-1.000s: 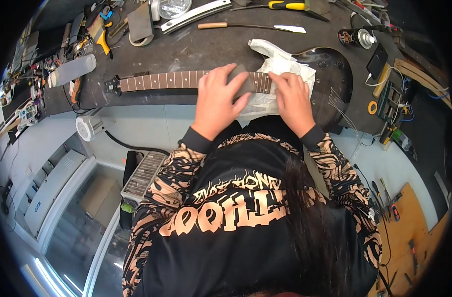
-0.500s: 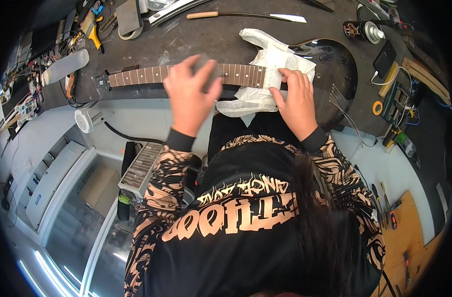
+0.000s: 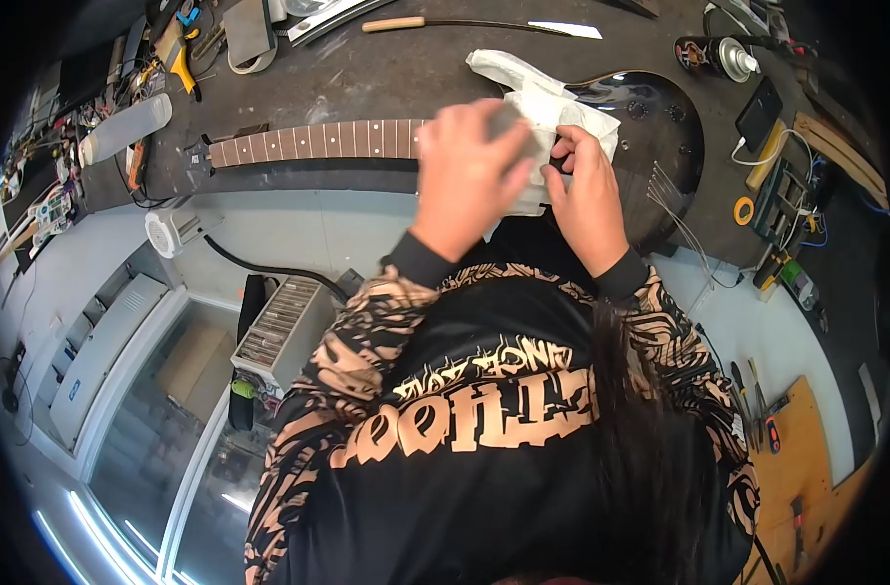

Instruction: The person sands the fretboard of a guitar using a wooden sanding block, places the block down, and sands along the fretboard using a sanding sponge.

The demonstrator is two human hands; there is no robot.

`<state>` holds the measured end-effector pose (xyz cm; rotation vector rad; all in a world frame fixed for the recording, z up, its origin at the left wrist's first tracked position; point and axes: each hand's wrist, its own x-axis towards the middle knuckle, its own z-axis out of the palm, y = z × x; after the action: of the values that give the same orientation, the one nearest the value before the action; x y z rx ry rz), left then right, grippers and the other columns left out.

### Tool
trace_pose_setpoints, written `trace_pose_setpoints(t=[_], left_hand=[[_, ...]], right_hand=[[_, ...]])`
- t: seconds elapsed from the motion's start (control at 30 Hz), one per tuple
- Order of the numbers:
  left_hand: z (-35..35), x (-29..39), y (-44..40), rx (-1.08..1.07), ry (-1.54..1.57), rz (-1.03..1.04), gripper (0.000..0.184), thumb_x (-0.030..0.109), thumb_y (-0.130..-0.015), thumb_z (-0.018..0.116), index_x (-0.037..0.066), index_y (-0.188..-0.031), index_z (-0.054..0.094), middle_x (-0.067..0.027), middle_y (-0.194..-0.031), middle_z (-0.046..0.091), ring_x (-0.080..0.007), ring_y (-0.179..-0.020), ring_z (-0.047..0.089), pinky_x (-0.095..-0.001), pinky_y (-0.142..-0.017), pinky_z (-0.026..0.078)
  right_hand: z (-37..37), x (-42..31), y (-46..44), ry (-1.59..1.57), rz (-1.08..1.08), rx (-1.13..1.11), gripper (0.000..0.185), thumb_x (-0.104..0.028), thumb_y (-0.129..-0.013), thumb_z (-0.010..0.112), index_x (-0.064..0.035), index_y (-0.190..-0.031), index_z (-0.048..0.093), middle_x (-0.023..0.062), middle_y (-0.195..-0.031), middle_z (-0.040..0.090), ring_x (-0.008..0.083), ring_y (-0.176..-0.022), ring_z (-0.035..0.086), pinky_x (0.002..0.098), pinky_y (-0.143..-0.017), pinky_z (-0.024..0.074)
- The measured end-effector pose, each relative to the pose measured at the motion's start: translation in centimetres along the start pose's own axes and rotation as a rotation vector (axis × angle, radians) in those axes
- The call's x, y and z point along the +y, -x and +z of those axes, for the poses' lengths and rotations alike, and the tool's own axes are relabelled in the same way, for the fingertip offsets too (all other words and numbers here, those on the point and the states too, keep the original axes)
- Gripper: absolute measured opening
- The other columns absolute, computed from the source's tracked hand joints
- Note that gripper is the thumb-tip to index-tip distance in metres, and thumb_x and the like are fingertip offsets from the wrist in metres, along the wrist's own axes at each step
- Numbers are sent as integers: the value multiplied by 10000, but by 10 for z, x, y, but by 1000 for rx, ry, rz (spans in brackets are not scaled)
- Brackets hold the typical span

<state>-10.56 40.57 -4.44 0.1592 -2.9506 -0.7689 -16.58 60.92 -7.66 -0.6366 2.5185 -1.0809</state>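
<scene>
A guitar with a brown fretboard [image 3: 318,141] lies across the dark bench, its headstock end at the left. Its dark glossy body [image 3: 659,146] is on the right, partly covered by white paper [image 3: 523,78]. Blurred by motion, my left hand [image 3: 469,175] holds a grey pad [image 3: 504,122] over the body end of the fretboard and hides the frets beneath. Beside it, my right hand [image 3: 591,190] rests at the paper with its fingers bent; whether it grips anything is hard to see.
Beyond the guitar lies a wooden-handled tool [image 3: 394,24]. A spray can [image 3: 728,58], a phone [image 3: 759,115] and an orange tape roll [image 3: 743,211] are on the right. Loose strings [image 3: 674,210] stick out near the body. A clear bottle [image 3: 128,129] lies at the left.
My left hand went left along the fretboard with the grey pad, then came back right to the paper. My right hand's fingers have curled more. The view has shifted slightly.
</scene>
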Motion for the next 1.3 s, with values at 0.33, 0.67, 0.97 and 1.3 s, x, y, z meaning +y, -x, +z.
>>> trace_pose_setpoints(t=[0.33, 0.67, 0.97, 1.3], left_hand=[[-23, -21, 7, 38, -118, -163, 423, 303, -916, 949, 217, -1326, 893, -95, -1461, 747, -343, -1359, 646, -538, -1098, 482], [-24, -49, 11, 106, -237, -200, 454, 298, -908, 946, 223, -1353, 894, -86, -1452, 750, -341, -1316, 660, -538, -1061, 487], [-20, -38, 13, -3, -152, -140, 442, 304, -926, 935, 251, -1360, 872, -81, -1462, 747, -337, -1372, 641, -552, -1092, 476], [-8, -26, 24, 44, -62, -47, 485, 303, -902, 944, 280, -1373, 828, -73, -1507, 721, -328, -1410, 638, -591, -1115, 465]], right_hand=[[-2, -6, -2, -28, 97, -35, 473, 14, -993, 844, -24, -1383, 580, 144, -1193, 754, 347, -1044, 736, 492, -976, 601], [-3, -5, -2, -13, 101, -49, 460, 9, -999, 839, -25, -1357, 553, 151, -1183, 756, 358, -1012, 739, 496, -953, 607], [-6, -9, -6, -14, 155, -94, 477, 28, -996, 823, -34, -1385, 553, 151, -1182, 743, 350, -981, 730, 496, -927, 603], [-5, -18, -7, 78, 80, -85, 678, 54, -982, 791, -43, -1608, 551, 145, -1213, 709, 378, -1149, 739, 489, -1009, 593]])
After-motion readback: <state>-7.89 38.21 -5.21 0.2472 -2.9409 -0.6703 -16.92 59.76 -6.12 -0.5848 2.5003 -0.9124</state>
